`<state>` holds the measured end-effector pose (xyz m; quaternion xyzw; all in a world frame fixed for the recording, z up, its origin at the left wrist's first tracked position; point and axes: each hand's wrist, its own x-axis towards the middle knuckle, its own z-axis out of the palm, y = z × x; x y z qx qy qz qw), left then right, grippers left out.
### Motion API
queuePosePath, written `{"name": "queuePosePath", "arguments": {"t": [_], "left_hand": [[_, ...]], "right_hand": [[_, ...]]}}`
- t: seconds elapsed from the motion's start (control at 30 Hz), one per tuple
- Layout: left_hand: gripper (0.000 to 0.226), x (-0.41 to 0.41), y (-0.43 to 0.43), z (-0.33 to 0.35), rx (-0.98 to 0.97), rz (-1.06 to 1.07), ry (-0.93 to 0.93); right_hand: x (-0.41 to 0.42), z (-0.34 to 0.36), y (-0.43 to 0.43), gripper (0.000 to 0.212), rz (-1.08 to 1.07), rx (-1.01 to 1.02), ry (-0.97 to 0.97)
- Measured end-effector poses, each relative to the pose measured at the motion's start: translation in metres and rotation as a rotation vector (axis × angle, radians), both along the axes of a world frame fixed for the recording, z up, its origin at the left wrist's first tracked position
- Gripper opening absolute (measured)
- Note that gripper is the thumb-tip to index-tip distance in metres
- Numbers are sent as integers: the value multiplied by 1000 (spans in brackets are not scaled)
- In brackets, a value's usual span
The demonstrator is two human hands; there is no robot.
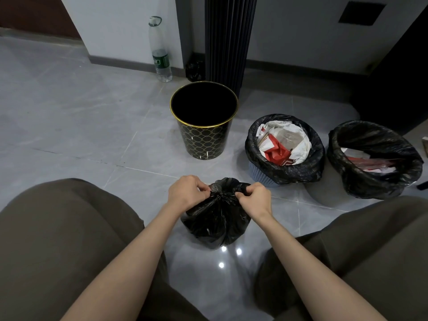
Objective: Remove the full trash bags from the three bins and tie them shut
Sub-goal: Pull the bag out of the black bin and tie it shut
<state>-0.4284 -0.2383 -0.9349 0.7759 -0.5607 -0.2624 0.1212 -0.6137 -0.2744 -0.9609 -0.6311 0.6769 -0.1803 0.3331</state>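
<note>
The black bag is thin plastic, glossy and crinkled. The floor tiles are smooth and polished enough to mirror lamps. The bare bin looks hard and glossy, with a shiny gold rim. The middle bin is pale blue perforated plastic. My trousers are matt brown cloth; the bottle is clear plastic.

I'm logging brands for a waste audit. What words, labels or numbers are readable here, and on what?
Green label on the plastic bottle: it carries print, too blurred to read.
Red packaging in the middle bin: white marks, not legible.
Red wrappers in the right bin: too small to read.
No text anywhere can be quoted.
</note>
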Motion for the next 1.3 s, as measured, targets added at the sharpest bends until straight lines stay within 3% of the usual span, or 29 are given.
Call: {"name": "queuePosePath", "arguments": {"t": [0.13,0.3,0.43,0.57,0.63,0.73,0.83,0.9,1.0,1.13,1.3], "left_hand": [[17,-1,1,-1,14,2,-6],[16,-2,2,-4,1,15,42],[11,1,3,-6,-15,72,182],[25,3,9,-4,-44,63,158],[35,5,12,-3,-23,58,145],[64,9,17,-7,108,52,149],[91,10,25,-14,271,38,133],[100,9,29,-22,333,35,184],[100,7,35,-34,342,10,230],[80,7,36,-41,247,-14,127],[60,19,24,-41,155,5,125]], "right_hand": [[0,-1,1,44,-53,21,-35],[-5,-2,2,14,-51,-7,-116],[-4,7,3,34,92,-227,-77],[11,23,4,22,346,-474,25],[18,27,3,29,490,-423,192],[20,21,2,62,625,-210,413],[20,10,3,96,623,14,506],[19,3,4,105,604,101,529],[17,-8,6,95,536,114,535],[18,-19,2,75,451,89,433],[32,-23,-9,69,416,83,381]]}}
